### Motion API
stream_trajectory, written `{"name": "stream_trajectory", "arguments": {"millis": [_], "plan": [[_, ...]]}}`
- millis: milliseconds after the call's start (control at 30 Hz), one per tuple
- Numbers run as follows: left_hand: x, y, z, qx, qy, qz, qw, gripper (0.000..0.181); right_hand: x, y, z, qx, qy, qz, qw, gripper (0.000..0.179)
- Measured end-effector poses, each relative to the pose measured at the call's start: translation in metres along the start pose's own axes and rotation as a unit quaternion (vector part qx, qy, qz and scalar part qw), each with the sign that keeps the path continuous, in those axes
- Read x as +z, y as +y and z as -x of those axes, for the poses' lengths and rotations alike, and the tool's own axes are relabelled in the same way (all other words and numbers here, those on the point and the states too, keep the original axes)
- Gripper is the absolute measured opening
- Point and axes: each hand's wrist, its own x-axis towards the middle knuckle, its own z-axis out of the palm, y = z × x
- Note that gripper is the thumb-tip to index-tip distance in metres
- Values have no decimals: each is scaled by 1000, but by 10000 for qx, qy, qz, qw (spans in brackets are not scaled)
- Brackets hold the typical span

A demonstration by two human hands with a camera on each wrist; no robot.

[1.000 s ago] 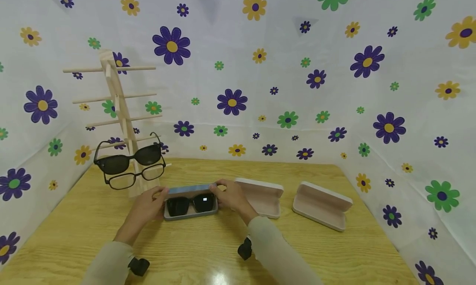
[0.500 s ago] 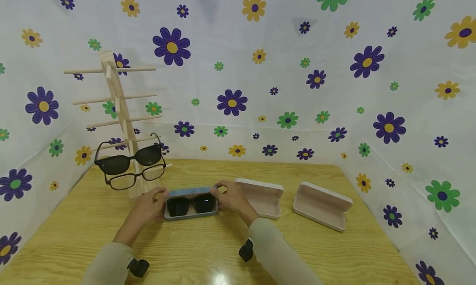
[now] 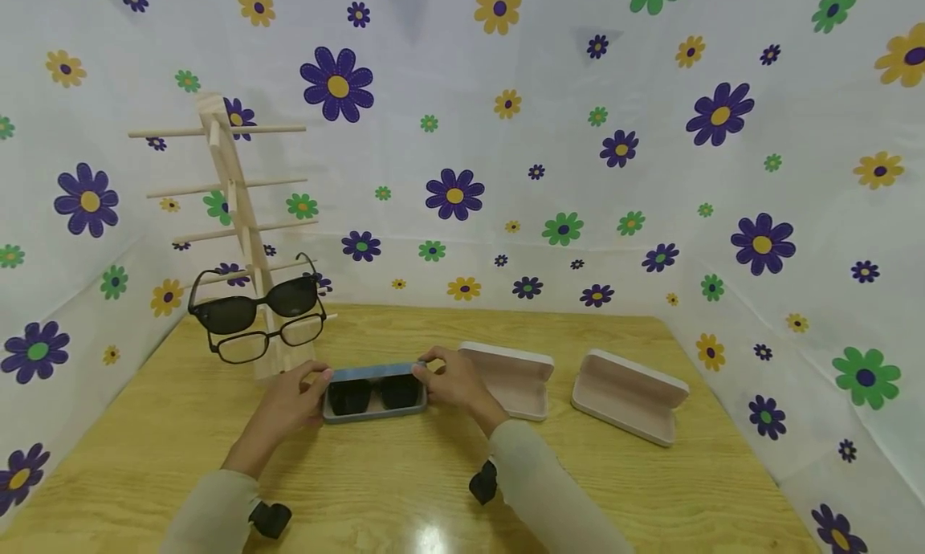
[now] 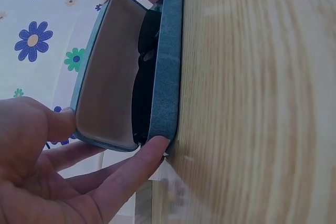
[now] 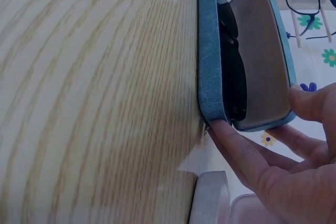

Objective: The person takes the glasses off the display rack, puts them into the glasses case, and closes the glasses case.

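A blue glasses case stands on the table with its lid partly raised. Inside lies a pair of black sunglasses, their upper edge hidden by the lid. My left hand grips the case's left end; in the left wrist view its thumb presses the lid's rim while a finger touches the base. At the right end, my right hand holds the case the same way, thumb on the lid's edge and fingers at the base in the right wrist view.
Two pale cases lie open on the right side of the table. Behind my left hand rises a wooden display rack, carrying dark sunglasses and clear black-framed glasses. A flower-printed cloth encloses the back and sides.
The blue case's lid has tipped lower over the sunglasses, covering more of their upper edge. Both hands stay at the case's ends. The head view has shifted slightly.
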Motion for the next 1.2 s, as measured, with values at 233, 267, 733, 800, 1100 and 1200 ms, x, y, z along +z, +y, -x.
{"name": "stream_trajectory", "arguments": {"millis": [233,267,733,800,1100,1200], "plan": [[-1,0,3,58,-104,115,9999,45,-1,1,1,-32,-128,35,9999,33],[-1,0,3,63,-131,120,9998,45,-1,1,1,-37,-136,53,9999,33],[-2,-3,4,275,-225,261,9990,41,-3,5,-1,-181,-226,203,9994,30],[-2,-4,3,305,-208,309,9988,41,-4,4,-1,-210,-244,221,9992,30],[-1,-7,3,339,-164,220,9991,40,-4,7,-2,-223,-274,323,9989,28],[-1,-6,3,381,-118,141,9991,40,-5,6,-2,-217,-291,269,9990,28]]}}
